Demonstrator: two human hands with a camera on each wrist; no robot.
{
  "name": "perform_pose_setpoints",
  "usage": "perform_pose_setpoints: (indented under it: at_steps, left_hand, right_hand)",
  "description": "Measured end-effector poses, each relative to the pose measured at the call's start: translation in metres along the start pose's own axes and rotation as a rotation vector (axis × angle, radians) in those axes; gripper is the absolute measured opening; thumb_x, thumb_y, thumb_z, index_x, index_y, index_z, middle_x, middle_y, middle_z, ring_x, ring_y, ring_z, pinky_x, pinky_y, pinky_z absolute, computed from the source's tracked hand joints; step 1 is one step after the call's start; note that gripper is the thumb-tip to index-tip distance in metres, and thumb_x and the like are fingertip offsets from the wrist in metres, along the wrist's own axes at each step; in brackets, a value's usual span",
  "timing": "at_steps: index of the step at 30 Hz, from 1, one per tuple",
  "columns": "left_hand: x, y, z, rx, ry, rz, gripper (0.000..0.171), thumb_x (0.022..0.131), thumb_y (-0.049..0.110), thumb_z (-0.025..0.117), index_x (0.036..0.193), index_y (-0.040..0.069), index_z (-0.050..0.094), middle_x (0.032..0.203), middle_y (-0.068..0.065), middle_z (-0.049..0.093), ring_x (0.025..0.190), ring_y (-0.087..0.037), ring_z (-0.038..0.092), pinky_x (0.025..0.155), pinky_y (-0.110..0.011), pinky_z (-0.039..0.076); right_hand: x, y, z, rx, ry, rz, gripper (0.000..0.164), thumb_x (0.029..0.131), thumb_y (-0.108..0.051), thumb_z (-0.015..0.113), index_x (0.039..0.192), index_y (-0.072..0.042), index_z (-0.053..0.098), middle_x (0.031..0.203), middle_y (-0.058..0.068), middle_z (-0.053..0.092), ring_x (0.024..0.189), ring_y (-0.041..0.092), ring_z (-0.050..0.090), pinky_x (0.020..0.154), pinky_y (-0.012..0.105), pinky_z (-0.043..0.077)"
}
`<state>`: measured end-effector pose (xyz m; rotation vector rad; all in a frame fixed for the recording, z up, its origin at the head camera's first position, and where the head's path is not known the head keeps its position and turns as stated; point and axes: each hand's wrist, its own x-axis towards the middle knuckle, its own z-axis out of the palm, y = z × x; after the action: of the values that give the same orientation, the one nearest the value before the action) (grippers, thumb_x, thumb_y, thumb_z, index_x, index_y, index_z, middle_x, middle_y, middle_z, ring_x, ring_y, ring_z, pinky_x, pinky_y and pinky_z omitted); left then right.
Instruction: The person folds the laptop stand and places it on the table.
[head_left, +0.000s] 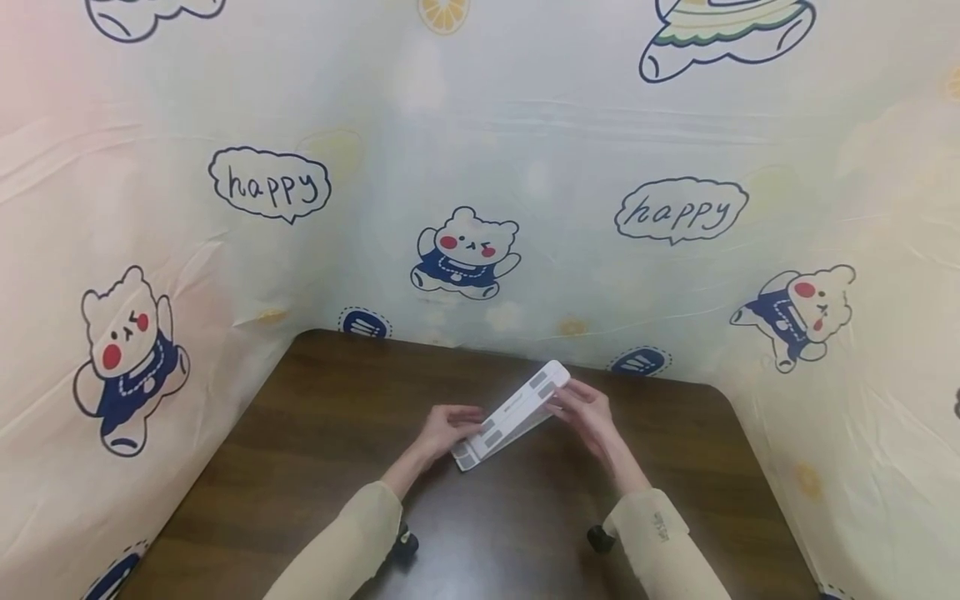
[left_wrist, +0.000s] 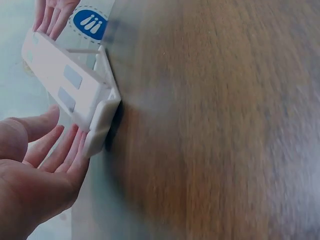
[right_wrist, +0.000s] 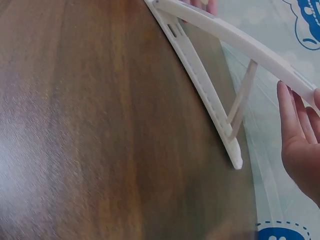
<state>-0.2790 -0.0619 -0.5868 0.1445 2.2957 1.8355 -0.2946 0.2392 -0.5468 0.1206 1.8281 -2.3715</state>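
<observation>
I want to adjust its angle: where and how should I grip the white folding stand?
Probably pinch the raised end of the white folding stand from the right: the top panel slants up off the base, leaving finger room beneath.

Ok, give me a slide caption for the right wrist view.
Right hand holding the raised top of a white stand, a strut slanting between top and base on a brown table.

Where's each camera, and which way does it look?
Head: on the head, looking forward-down at the table and white stand; left hand, right hand, sleeves show.
Left wrist: worn there, facing the stand's low end; left hand near, right beyond.
Right wrist: worn there, facing the stand's raised end; right hand near, left beyond.
Wrist views share the stand.
</observation>
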Motion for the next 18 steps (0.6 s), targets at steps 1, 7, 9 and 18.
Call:
perform_pose_setpoints:
  at_steps: [1, 7, 9, 18]
  left_hand:
    - [-0.001, 0.000, -0.002, 0.001, -0.005, -0.002, 0.039, 0.098, 0.003, 0.079, 0.135, -0.006, 0.072, 0.134, -0.025, 0.077, 0.125, -0.040, 0.076, 0.111, -0.050, 0.061]
    - [-0.011, -0.003, -0.012, 0.033, -0.022, 0.007, 0.040, 0.099, -0.004, 0.074, 0.137, -0.011, 0.068, 0.135, -0.030, 0.075, 0.123, -0.045, 0.076, 0.110, -0.050, 0.062]
    - [-0.014, -0.005, -0.014, 0.056, -0.022, 0.029, 0.039, 0.098, -0.006, 0.074, 0.136, -0.013, 0.068, 0.135, -0.032, 0.074, 0.121, -0.045, 0.077, 0.107, -0.050, 0.064]
    - [-0.029, -0.010, -0.013, 0.155, -0.029, 0.110, 0.043, 0.095, -0.004, 0.078, 0.136, -0.014, 0.068, 0.134, -0.032, 0.074, 0.118, -0.044, 0.077, 0.101, -0.048, 0.066]
  right_hand:
    - [0.000, -0.002, -0.001, 0.001, 0.002, -0.006, 0.049, 0.108, 0.002, 0.064, 0.154, 0.014, 0.051, 0.108, 0.002, 0.085, 0.099, 0.015, 0.083, 0.096, 0.036, 0.069]
    - [0.000, -0.015, -0.007, -0.107, 0.033, -0.040, 0.054, 0.108, -0.005, 0.067, 0.156, 0.013, 0.049, 0.128, 0.014, 0.082, 0.101, 0.014, 0.083, 0.104, 0.042, 0.065]
    - [0.000, -0.018, -0.009, -0.145, 0.039, -0.056, 0.054, 0.109, -0.008, 0.068, 0.156, 0.011, 0.051, 0.133, 0.018, 0.079, 0.102, 0.014, 0.083, 0.108, 0.047, 0.063]
    - [0.000, -0.020, -0.010, -0.168, 0.036, -0.089, 0.051, 0.111, -0.012, 0.065, 0.154, 0.013, 0.052, 0.126, 0.012, 0.083, 0.103, 0.015, 0.084, 0.105, 0.044, 0.065]
